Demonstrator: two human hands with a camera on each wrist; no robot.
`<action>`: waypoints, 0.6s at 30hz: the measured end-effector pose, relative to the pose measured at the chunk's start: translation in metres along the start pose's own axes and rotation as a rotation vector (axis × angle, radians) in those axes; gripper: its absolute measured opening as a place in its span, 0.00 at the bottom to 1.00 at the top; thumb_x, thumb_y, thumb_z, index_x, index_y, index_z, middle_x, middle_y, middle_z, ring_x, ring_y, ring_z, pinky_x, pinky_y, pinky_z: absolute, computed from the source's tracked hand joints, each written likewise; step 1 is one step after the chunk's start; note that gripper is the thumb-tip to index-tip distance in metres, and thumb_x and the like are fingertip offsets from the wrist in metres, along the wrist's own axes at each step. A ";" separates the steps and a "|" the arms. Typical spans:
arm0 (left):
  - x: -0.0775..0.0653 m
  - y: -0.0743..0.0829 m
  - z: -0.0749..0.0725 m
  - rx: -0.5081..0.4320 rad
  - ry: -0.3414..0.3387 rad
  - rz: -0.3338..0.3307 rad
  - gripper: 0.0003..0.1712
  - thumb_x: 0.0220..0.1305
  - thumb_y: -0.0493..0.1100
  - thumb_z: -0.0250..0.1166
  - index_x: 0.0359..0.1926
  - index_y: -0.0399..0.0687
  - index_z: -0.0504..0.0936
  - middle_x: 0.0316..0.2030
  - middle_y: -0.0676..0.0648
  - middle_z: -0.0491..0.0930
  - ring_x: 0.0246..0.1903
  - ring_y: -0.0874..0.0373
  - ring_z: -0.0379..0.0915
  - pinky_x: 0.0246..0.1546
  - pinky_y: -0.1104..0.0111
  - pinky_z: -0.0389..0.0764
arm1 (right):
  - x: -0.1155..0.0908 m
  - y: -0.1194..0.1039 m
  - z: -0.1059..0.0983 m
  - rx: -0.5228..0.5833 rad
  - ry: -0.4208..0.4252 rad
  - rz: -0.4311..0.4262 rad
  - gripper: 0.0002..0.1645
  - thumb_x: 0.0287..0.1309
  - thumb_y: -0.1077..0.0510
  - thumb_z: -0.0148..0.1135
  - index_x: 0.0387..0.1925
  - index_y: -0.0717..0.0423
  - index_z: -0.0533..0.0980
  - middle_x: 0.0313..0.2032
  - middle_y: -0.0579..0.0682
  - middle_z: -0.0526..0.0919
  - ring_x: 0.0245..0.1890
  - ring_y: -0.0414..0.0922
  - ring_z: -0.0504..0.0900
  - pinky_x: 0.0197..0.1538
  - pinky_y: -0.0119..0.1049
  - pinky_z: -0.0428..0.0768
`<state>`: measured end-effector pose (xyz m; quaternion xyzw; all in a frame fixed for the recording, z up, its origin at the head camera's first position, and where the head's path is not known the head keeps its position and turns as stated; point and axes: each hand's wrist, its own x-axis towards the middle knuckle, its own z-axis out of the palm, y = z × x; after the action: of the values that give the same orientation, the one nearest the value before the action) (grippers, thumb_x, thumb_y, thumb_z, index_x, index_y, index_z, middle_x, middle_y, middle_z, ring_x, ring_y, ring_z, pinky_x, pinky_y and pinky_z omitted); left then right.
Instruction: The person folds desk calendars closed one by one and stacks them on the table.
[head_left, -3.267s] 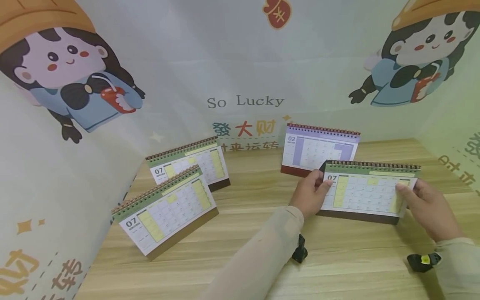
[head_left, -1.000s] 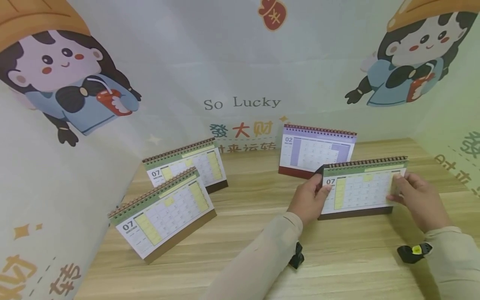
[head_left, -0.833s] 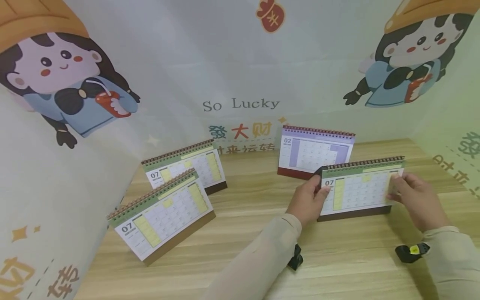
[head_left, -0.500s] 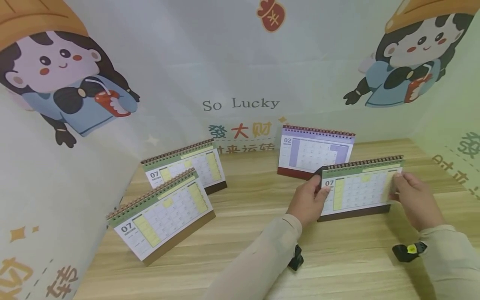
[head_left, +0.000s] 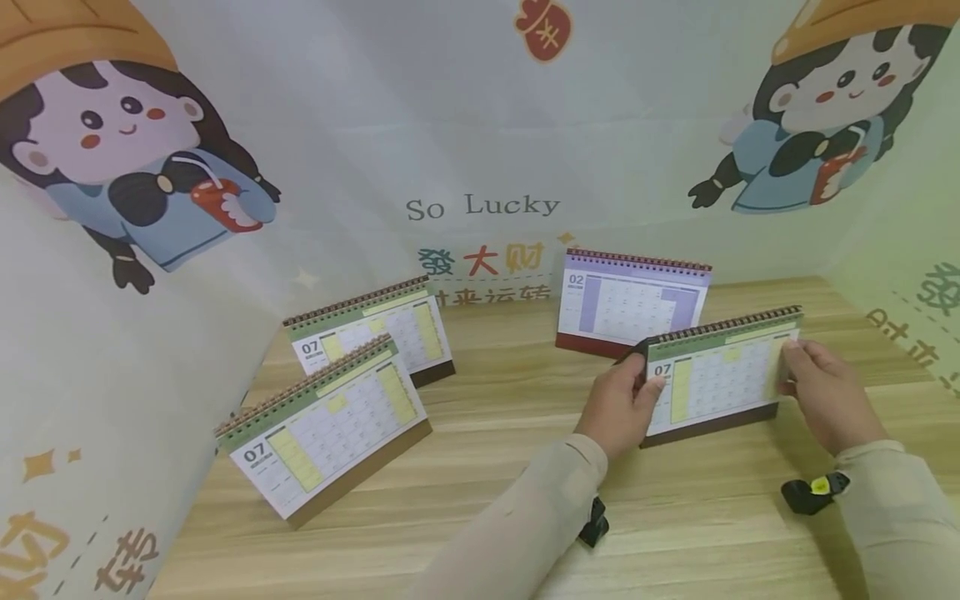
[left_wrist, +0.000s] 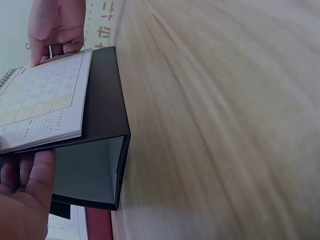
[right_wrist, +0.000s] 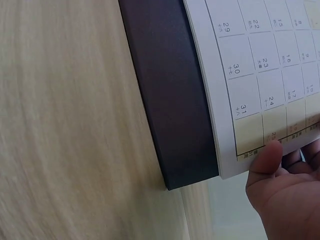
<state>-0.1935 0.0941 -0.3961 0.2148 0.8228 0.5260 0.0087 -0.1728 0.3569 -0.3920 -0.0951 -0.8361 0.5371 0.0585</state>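
Observation:
A spiral-bound desk calendar (head_left: 723,379) with a green header, the number 07 and a dark base stands tilted at the right of the table. My left hand (head_left: 618,406) grips its left edge, thumb on the front page and fingers behind. At the opposite edge my right hand (head_left: 831,392) pinches the pages, its thumb (right_wrist: 267,159) on the front. In the left wrist view, the dark stand (left_wrist: 105,100) forms a hollow wedge below the pages. Just behind stands a purple desk calendar (head_left: 637,292) marked 02, its lower right part hidden by the held one.
Two more green 07 calendars stand at the left: a front one (head_left: 337,425) with a brown base, and a rear one (head_left: 431,329) partly covered by it. The wood-grain table (head_left: 480,500) meets a printed backdrop (head_left: 480,125) at the back and sides.
The held calendar has turned, its right end swinging back and leftward and its left end coming slightly nearer. Both hands have stayed on it. The other calendars stand as before.

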 end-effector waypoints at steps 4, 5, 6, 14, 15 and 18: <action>-0.001 0.000 0.000 0.006 0.000 0.000 0.07 0.73 0.44 0.59 0.45 0.47 0.76 0.34 0.54 0.79 0.29 0.68 0.72 0.29 0.76 0.75 | 0.003 -0.001 -0.001 0.003 -0.017 -0.019 0.31 0.76 0.39 0.35 0.40 0.64 0.65 0.54 0.57 0.62 0.46 0.37 0.66 0.42 0.21 0.75; -0.002 0.000 0.000 0.003 0.001 0.001 0.07 0.73 0.44 0.59 0.46 0.47 0.76 0.34 0.54 0.79 0.29 0.68 0.72 0.29 0.76 0.75 | 0.003 -0.001 -0.001 -0.006 -0.022 -0.020 0.31 0.76 0.38 0.35 0.40 0.64 0.64 0.53 0.56 0.63 0.46 0.37 0.66 0.42 0.21 0.75; -0.003 0.000 0.000 0.004 0.003 0.003 0.07 0.73 0.44 0.59 0.46 0.47 0.76 0.34 0.54 0.79 0.29 0.68 0.72 0.29 0.76 0.75 | 0.004 -0.002 0.000 -0.018 -0.025 -0.021 0.32 0.76 0.38 0.35 0.38 0.65 0.63 0.51 0.56 0.63 0.45 0.39 0.66 0.42 0.21 0.75; -0.007 0.004 0.000 0.036 0.037 0.022 0.06 0.70 0.43 0.63 0.37 0.47 0.78 0.25 0.57 0.76 0.23 0.69 0.69 0.22 0.78 0.71 | 0.009 -0.001 0.001 -0.056 -0.023 -0.024 0.32 0.76 0.37 0.34 0.45 0.64 0.65 0.49 0.51 0.68 0.44 0.36 0.69 0.42 0.23 0.75; -0.007 0.004 0.000 0.042 0.040 0.023 0.06 0.70 0.44 0.64 0.36 0.47 0.78 0.24 0.57 0.76 0.22 0.69 0.69 0.22 0.78 0.71 | 0.010 -0.001 0.001 -0.048 -0.020 -0.026 0.32 0.76 0.37 0.34 0.44 0.64 0.66 0.47 0.49 0.68 0.43 0.36 0.69 0.42 0.23 0.75; -0.009 0.004 0.001 0.050 0.048 0.022 0.06 0.69 0.44 0.65 0.35 0.47 0.79 0.23 0.58 0.76 0.22 0.70 0.69 0.21 0.79 0.71 | 0.011 0.000 0.001 0.013 -0.018 -0.045 0.30 0.76 0.39 0.37 0.37 0.65 0.65 0.40 0.46 0.68 0.41 0.38 0.68 0.41 0.23 0.75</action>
<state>-0.1840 0.0932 -0.3947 0.2113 0.8334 0.5102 -0.0224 -0.1838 0.3579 -0.3923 -0.0711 -0.8351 0.5417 0.0638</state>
